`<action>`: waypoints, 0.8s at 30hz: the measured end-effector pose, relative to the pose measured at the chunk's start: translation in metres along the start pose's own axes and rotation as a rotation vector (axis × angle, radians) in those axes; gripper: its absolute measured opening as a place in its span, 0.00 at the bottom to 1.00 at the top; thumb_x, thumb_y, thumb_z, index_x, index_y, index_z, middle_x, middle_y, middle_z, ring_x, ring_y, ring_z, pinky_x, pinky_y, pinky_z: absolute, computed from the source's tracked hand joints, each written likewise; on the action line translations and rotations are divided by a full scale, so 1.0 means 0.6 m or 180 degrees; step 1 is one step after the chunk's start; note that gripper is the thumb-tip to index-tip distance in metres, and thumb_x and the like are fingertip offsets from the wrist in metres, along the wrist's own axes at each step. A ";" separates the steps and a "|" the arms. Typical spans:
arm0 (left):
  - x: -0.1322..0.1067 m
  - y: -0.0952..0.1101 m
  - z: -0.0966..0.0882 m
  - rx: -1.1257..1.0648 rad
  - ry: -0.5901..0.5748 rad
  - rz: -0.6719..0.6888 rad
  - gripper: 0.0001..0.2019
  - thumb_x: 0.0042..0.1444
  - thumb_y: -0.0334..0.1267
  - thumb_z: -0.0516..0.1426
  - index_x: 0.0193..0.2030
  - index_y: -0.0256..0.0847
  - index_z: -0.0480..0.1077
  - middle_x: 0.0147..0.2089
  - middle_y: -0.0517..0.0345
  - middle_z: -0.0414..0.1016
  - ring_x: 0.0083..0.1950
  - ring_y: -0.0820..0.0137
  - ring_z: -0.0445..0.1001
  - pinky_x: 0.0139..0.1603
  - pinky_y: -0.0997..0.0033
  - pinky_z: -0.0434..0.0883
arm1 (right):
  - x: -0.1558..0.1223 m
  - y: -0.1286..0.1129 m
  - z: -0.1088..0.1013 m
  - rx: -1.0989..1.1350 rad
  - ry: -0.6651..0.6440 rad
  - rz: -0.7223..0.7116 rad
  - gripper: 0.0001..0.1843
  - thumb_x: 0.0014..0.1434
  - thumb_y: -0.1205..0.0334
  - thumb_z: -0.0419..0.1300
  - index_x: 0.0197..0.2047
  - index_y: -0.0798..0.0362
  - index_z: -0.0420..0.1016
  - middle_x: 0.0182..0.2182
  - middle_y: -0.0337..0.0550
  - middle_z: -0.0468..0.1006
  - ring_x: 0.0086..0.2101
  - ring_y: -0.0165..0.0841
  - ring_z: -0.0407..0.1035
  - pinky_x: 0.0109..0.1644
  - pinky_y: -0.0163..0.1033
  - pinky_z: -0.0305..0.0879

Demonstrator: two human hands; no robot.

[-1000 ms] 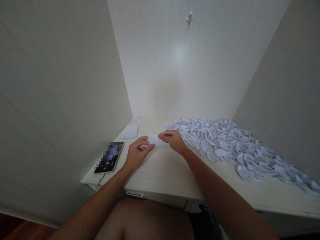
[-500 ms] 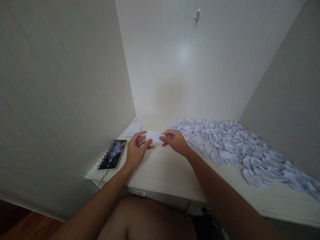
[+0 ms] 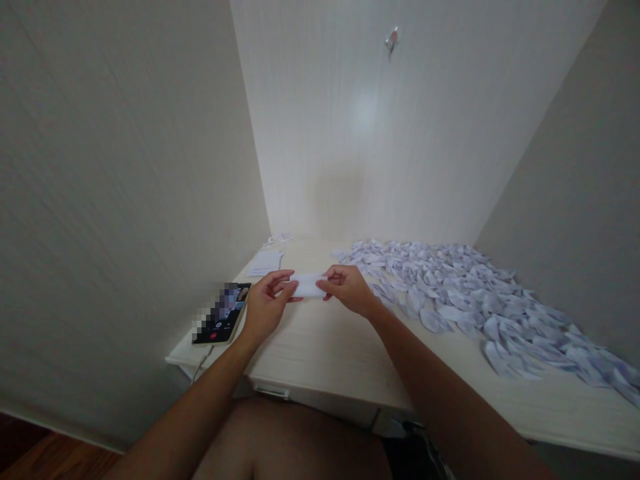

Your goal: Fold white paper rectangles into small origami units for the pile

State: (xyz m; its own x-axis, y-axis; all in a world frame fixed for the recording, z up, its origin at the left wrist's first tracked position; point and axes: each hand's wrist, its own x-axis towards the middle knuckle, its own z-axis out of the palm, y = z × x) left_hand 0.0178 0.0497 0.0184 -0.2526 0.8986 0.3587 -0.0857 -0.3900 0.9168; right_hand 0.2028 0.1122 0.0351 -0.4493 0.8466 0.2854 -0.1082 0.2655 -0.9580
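A small white sheet of paper (image 3: 306, 286), looking like a narrow folded strip, is held level just above the desk between my two hands. My left hand (image 3: 267, 300) pinches its left end, thumb in front and fingers behind. At the right end, my right hand (image 3: 347, 288) grips it between thumb and fingertips. To the right lies a wide pile of folded white paper pieces (image 3: 450, 287), with pointed, leaf-like shapes. Behind my left hand rests a stack of flat white paper sheets (image 3: 266, 262).
A phone (image 3: 223, 313) with a lit, partly blurred screen lies on the desk's left side, a cable (image 3: 203, 363) running below it. Small white scraps (image 3: 281, 238) sit at the back corner. Walls enclose the pale desk (image 3: 320, 353) on three sides; a drawer handle (image 3: 271, 391) is at the front.
Both hands keep hold of the paper, which now appears narrower and tilted flatter. The whole view has shifted slightly, so the desk sits a little lower.
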 end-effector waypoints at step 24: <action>-0.004 0.014 -0.003 0.0162 0.0182 -0.0162 0.20 0.43 0.46 0.71 0.41 0.37 0.79 0.35 0.54 0.81 0.36 0.63 0.81 0.35 0.60 0.83 | 0.000 -0.001 0.002 0.0062 -0.0073 -0.0112 0.19 0.47 0.53 0.72 0.39 0.55 0.78 0.26 0.38 0.76 0.23 0.27 0.71 0.26 0.34 0.73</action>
State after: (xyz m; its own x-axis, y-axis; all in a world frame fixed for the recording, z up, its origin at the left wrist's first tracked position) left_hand 0.0162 0.0440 0.0248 -0.3040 0.9034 0.3022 -0.0509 -0.3322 0.9418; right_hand 0.2020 0.1115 0.0357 -0.4650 0.8261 0.3184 -0.1415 0.2857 -0.9478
